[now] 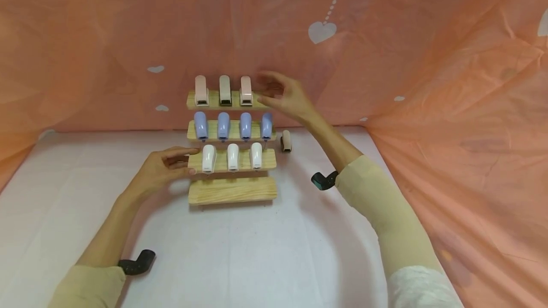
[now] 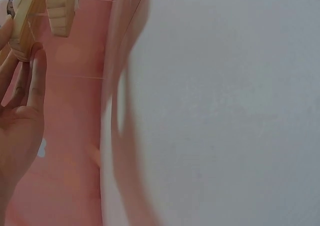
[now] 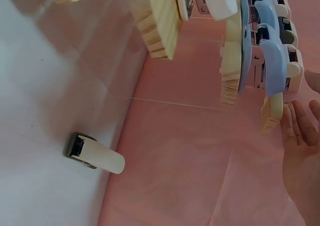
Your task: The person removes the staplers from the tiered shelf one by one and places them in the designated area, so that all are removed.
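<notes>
A tiered wooden rack holds small staplers. On its top tier stand a pink stapler, a grey-green stapler and another pink stapler. Several blue staplers line the second tier, and three white staplers the third. My left hand grips the left end of the third tier, thumb in front and fingers behind, as the left wrist view also shows. At the top tier's right end is my right hand, fingers loosely bent, holding nothing; its fingertips are right at the wood's end in the right wrist view.
A beige stapler with a dark base stands on the white tabletop, right of the rack. Behind and to the right hangs a pink-orange cloth with pale hearts. Thin clear rods link the tiers.
</notes>
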`<state>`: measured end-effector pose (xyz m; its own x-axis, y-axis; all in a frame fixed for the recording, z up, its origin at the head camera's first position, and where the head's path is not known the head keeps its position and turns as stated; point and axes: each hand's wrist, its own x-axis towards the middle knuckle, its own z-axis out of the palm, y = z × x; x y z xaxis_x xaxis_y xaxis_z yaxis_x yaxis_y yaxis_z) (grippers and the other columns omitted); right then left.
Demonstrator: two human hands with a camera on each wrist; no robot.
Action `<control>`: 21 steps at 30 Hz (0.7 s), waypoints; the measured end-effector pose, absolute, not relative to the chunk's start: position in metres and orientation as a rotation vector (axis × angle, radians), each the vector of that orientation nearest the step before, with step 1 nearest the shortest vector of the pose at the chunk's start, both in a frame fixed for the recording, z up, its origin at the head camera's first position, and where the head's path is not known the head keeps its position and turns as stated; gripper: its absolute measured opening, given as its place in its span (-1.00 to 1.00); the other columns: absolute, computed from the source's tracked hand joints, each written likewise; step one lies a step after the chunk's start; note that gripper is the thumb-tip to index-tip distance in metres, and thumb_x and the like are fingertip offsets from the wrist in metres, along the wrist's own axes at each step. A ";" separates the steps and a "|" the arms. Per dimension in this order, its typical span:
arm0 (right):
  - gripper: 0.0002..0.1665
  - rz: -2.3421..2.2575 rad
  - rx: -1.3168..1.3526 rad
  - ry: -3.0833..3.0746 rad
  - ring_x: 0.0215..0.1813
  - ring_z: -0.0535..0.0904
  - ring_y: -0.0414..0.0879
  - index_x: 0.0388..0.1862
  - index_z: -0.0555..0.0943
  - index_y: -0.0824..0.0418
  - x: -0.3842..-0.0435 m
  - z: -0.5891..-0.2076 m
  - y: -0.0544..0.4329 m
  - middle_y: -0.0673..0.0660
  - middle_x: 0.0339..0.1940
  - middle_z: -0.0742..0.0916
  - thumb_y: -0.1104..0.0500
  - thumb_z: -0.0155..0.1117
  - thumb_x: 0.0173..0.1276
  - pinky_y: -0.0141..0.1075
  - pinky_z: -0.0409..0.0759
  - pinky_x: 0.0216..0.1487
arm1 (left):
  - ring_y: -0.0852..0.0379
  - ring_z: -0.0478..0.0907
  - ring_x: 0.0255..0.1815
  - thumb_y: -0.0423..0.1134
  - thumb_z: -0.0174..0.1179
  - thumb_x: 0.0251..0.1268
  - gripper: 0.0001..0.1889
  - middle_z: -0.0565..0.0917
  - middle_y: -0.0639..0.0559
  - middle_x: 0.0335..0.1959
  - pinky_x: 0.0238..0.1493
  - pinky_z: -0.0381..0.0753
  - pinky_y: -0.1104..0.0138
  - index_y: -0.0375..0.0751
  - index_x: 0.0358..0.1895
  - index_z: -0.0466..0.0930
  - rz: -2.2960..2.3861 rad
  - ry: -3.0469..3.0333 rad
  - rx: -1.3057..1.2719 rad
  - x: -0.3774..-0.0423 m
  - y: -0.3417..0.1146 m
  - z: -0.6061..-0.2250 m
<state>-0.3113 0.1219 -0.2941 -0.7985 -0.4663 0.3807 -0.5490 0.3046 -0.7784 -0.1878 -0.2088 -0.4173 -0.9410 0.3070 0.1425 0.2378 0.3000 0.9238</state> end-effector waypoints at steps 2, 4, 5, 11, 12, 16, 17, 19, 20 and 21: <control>-0.26 1.532 0.973 -2.482 0.11 0.63 0.08 0.38 0.44 0.29 -0.314 -0.294 0.119 0.21 0.26 0.61 0.29 0.47 0.23 -0.17 0.58 0.17 | 0.31 0.59 0.04 -0.29 0.43 0.21 -0.46 0.54 -0.20 0.25 0.06 0.56 0.51 -0.33 0.26 0.55 1.747 2.485 0.515 -0.188 -0.209 -0.417; -0.25 1.554 0.991 -2.492 0.10 0.63 0.05 0.39 0.44 0.27 -0.316 -0.294 0.116 0.20 0.21 0.63 0.27 0.48 0.22 -0.21 0.58 0.16 | 0.30 0.61 0.02 -0.28 0.43 0.20 -0.46 0.54 -0.19 0.26 0.05 0.57 0.51 -0.32 0.26 0.55 1.744 2.488 0.512 -0.188 -0.209 -0.417; -0.25 1.569 1.002 -2.498 0.10 0.63 0.03 0.38 0.44 0.26 -0.316 -0.294 0.115 0.19 0.18 0.65 0.25 0.49 0.22 -0.22 0.58 0.16 | 0.29 0.62 0.01 -0.28 0.44 0.20 -0.46 0.54 -0.19 0.25 0.04 0.57 0.51 -0.32 0.26 0.55 1.745 2.487 0.508 -0.188 -0.209 -0.418; -0.22 1.577 1.060 -2.525 0.06 0.63 -0.05 0.40 0.42 0.24 -0.318 -0.297 0.108 0.18 0.06 0.69 0.22 0.49 0.21 -0.26 0.60 0.13 | 0.31 0.62 0.00 -0.27 0.43 0.20 -0.47 0.54 -0.18 0.25 0.03 0.58 0.51 -0.30 0.25 0.57 1.753 2.481 0.504 -0.187 -0.209 -0.419; -0.22 1.563 1.062 -2.530 0.05 0.64 -0.05 0.40 0.43 0.24 -0.318 -0.297 0.107 0.18 0.05 0.69 0.21 0.50 0.20 -0.27 0.60 0.12 | 0.30 0.62 0.00 -0.27 0.43 0.21 -0.47 0.54 -0.17 0.25 0.03 0.58 0.51 -0.31 0.25 0.56 1.754 2.479 0.507 -0.187 -0.209 -0.419; -0.19 1.554 1.069 -2.554 0.06 0.61 -0.07 0.41 0.42 0.22 -0.319 -0.295 0.104 0.16 0.07 0.67 0.21 0.52 0.18 -0.29 0.58 0.13 | 0.29 0.63 -0.01 -0.27 0.43 0.21 -0.47 0.55 -0.14 0.23 0.01 0.59 0.49 -0.30 0.25 0.56 1.750 2.483 0.499 -0.187 -0.209 -0.419; -0.19 1.560 1.066 -2.558 0.06 0.61 -0.07 0.41 0.42 0.22 -0.319 -0.295 0.103 0.16 0.07 0.67 0.21 0.52 0.18 -0.30 0.58 0.13 | 0.28 0.62 -0.01 -0.27 0.43 0.21 -0.47 0.56 -0.14 0.23 0.00 0.60 0.49 -0.29 0.25 0.57 1.745 2.490 0.493 -0.187 -0.209 -0.418; -0.19 1.575 1.060 -2.563 0.07 0.61 -0.06 0.41 0.42 0.22 -0.319 -0.295 0.102 0.16 0.08 0.66 0.22 0.52 0.18 -0.29 0.58 0.13 | 0.28 0.62 -0.01 -0.24 0.43 0.21 -0.47 0.56 -0.11 0.22 -0.01 0.59 0.50 -0.25 0.26 0.57 1.726 2.508 0.477 -0.186 -0.209 -0.417; -0.20 1.579 1.054 -2.564 0.08 0.61 -0.05 0.40 0.42 0.22 -0.319 -0.295 0.102 0.17 0.08 0.66 0.23 0.52 0.18 -0.29 0.58 0.13 | 0.28 0.61 0.00 -0.23 0.43 0.21 -0.47 0.57 -0.10 0.22 -0.01 0.59 0.50 -0.24 0.25 0.58 1.719 2.516 0.469 -0.186 -0.209 -0.416; -0.20 1.589 1.049 -2.563 0.08 0.61 -0.04 0.40 0.43 0.22 -0.319 -0.295 0.101 0.17 0.09 0.67 0.24 0.52 0.18 -0.28 0.58 0.13 | 0.28 0.61 0.00 -0.22 0.44 0.20 -0.47 0.57 -0.09 0.21 -0.01 0.58 0.51 -0.22 0.25 0.58 1.710 2.525 0.460 -0.186 -0.209 -0.416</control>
<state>-0.3194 0.1012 -0.2948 -0.7829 -0.5528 0.2855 -0.5015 0.2891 -0.8154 -0.1860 -0.2087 -0.4161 -0.9538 0.2759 0.1187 0.2126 0.3409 0.9157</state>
